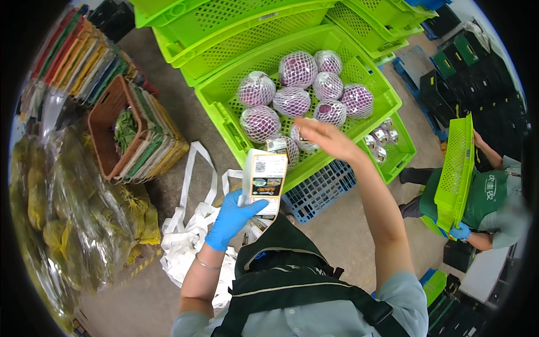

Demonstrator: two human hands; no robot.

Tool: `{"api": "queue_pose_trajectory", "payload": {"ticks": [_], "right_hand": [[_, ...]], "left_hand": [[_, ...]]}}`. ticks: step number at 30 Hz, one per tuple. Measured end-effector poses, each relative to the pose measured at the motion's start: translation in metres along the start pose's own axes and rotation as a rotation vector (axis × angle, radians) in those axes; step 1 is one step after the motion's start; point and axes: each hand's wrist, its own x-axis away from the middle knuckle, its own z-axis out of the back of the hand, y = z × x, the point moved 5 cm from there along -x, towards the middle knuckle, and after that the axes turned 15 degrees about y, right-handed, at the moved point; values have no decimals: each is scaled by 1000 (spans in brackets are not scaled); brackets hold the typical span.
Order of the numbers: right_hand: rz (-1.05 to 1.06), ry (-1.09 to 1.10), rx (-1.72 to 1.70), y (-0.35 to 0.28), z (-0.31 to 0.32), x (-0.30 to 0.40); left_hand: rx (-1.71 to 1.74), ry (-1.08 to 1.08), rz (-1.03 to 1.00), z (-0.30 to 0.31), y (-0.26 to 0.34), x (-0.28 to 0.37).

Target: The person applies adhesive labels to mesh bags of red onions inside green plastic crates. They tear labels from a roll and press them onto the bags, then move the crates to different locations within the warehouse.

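My left hand (233,217), in a blue glove, grips a strip of printed labels (266,177) on backing paper. The strip trails down toward the dark green apron (290,290). My bare right hand (326,137) is flat, with no object seen in its grasp. Its fingers lie over a netted red cabbage (305,135) that bears a label, partly hidden by the hand. That cabbage lies near the front wall of a bright green plastic crate (219,116). Several more red cabbages (298,69) in white foam nets fill part of the crate. Another labelled cabbage (290,153) sits behind the strip.
Stacked green crates (248,38) stand behind. A lower crate (398,158) with small wrapped items and a blue pallet (322,189) are right. White strap bags (189,236), a brown basket (113,156) and bagged produce (76,210) lie left. A person (480,189) carries a green crate at right.
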Motion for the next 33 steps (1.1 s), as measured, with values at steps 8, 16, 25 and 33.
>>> {"api": "queue_pose_trajectory", "payload": {"ticks": [8, 16, 25, 33], "right_hand": [[182, 189, -261, -96, -50, 94], [249, 570, -268, -83, -22, -34], [522, 426, 660, -5, -87, -89], [-56, -107, -781, -69, -99, -82]], "left_hand": [[-190, 196, -683, -6, 66, 12], [-112, -144, -65, 24, 18, -48], [-70, 182, -27, 120, 43, -74], [-138, 13, -14, 89, 56, -100]]}}
